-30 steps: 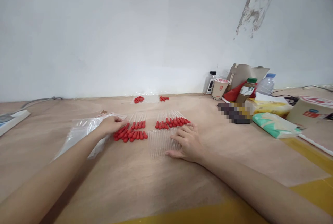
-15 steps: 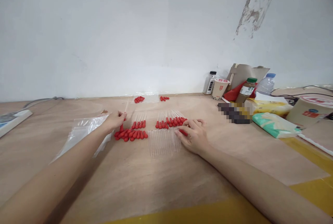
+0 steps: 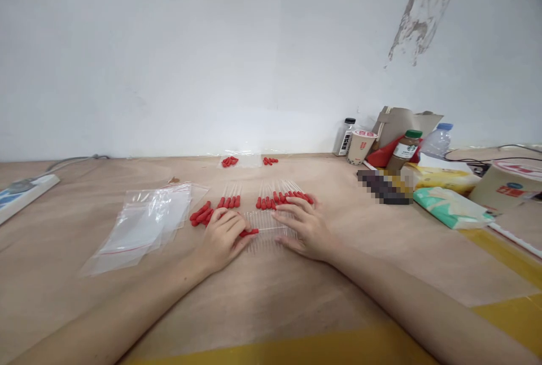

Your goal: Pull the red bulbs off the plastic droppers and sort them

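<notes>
Rows of clear droppers with red rubber bulbs [image 3: 284, 198] lie mid-table, with a smaller row [image 3: 229, 202] to their left and a loose heap of red bulbs [image 3: 200, 214] beside it. A batch of bare clear tubes [image 3: 266, 224] lies in front of them. My left hand [image 3: 223, 236] rests at the tubes' left end, fingers curled, with a red bulb [image 3: 250, 232] poking out from under its fingertips. My right hand [image 3: 305, 228] lies flat, fingers spread, on the right part of the clear tubes.
Clear zip bags [image 3: 143, 221] lie to the left, a power strip [image 3: 26, 192] at far left. Two small packs of red bulbs [image 3: 229, 161] sit by the wall. At right stand a paper cup [image 3: 359, 146], bottles [image 3: 405, 149], tissue packs [image 3: 449, 207] and a box [image 3: 508, 183].
My left hand left the red bulb heap and came right and nearer, to the clear tubes' left end. My right hand opened from a pinch and settled flat on the tubes.
</notes>
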`<state>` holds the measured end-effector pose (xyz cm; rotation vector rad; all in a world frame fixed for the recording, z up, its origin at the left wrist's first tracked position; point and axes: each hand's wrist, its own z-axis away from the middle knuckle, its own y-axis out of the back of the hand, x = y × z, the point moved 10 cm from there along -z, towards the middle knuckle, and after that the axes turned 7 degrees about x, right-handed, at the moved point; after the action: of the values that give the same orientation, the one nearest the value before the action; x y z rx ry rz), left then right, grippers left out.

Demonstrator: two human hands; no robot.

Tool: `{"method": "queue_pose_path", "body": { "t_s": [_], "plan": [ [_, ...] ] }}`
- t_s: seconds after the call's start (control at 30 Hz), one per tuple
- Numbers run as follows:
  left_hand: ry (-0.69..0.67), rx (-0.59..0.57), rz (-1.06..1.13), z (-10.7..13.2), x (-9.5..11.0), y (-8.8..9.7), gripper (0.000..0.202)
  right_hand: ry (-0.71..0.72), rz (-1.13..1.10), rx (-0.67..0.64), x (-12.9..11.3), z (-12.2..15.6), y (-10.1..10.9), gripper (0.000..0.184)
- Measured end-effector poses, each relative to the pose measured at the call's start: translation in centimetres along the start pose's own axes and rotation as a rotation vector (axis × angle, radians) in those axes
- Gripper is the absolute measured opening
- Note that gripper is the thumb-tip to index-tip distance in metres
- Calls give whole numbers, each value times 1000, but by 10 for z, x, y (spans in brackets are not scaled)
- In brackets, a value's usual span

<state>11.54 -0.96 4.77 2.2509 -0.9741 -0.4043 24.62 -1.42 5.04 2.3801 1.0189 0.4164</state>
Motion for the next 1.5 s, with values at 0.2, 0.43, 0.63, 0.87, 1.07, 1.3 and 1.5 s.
{"method": "queue_pose_path", "body": {
  "t_s": [0.2, 0.43, 0.63, 0.87, 1.07, 1.3, 1.5],
  "plan": [
    [-56, 81, 10, -2, 12, 5, 9, 24, -48, -14, -11, 2, -14, 16],
    [-85, 51, 0, -3, 14, 4, 11, 2, -96, -31, -11, 1, -16, 20],
    [-96, 10, -11, -1, 16, 4, 18, 31, -119, -4, -15, 2, -10, 19],
    [-134, 3, -5, 2, 17, 2, 18, 46, -117, -14, -15, 4, -11, 18],
    [-164, 59, 7, 2, 21, 7, 15, 54, -114, 18, -16, 4, -8, 19],
    [-132, 67, 33, 8, 10, 8, 15, 25, -128, 27, -11, 7, -4, 19],
    [8, 142, 143, 10, -7, 20, 14, -139, -80, 96, 16, 9, 9, 17]
  ]
}}
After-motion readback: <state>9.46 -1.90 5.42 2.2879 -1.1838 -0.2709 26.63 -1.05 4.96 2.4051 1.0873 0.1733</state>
